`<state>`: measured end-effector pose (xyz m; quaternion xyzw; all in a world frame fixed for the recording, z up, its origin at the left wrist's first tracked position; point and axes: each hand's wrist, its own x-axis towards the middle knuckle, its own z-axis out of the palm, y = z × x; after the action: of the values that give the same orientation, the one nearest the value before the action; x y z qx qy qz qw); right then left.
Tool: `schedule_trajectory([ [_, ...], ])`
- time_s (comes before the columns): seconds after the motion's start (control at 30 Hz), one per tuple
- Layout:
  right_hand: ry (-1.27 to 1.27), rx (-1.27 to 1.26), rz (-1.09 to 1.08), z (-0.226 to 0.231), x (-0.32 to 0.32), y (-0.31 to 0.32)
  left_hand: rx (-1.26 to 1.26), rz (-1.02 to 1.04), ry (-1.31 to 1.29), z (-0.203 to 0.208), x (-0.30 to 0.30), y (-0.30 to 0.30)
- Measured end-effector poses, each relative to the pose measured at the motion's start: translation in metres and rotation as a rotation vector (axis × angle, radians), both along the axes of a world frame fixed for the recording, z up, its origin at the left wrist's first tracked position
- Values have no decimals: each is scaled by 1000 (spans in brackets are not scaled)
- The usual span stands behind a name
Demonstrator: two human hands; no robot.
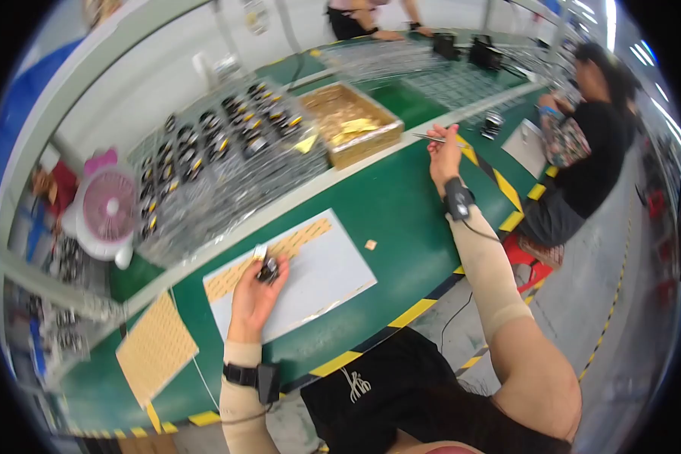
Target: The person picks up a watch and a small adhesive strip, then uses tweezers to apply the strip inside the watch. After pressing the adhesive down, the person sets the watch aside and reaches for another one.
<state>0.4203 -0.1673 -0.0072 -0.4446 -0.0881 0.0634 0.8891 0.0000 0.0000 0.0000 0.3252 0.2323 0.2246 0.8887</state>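
Over a white board (318, 276) on the green table, my left hand (256, 299) is closed around a small black part (268, 270) with a shiny surface; its exact kind is too small to make out. A tan strip sheet (299, 238) lies along the board's far edge, close to those fingers. My right hand (446, 159) is raised at the right, near the table's far rail. Its fingers pinch silver tweezers (429, 137), whose tips point left toward an open cardboard box (367, 155) holding yellow and tan scraps.
Stacked clear plastic trays (234, 189) with several black round parts stand behind the rail. A pink-and-white fan (107, 206) is at the left, above a tan sheet (157, 349). A small tan piece (371, 244) lies right of the board. A seated co-worker (594, 129) is at the right.
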Motion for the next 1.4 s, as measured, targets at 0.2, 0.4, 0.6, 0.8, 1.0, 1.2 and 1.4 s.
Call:
schedule_trajectory([
  [0.2, -802, -358, 451, 82, -175, 32, 196, -168, 63, 31, 4, -38],
  [0.4, -1410, -541, 621, 59, -260, 33, 191, -153, 33, 31, -10, -51],
  [0.6, -1472, -662, 650, 55, -247, 25, 175, -208, 16, 27, -6, -57],
  [0.8, -1161, -1003, 722, 50, -196, -8, 86, -161, 113, 17, -3, -45],
  [1.0, -898, -921, 919, 30, -181, -32, 59, -159, 100, 18, -1, -45],
  [1.2, -1299, -968, 751, 23, -169, -39, 7, -98, 90, 15, 2, -39],
  [1.4, -1436, -974, 442, 30, -147, -9, 23, -74, 100, 17, 4, -38],
])
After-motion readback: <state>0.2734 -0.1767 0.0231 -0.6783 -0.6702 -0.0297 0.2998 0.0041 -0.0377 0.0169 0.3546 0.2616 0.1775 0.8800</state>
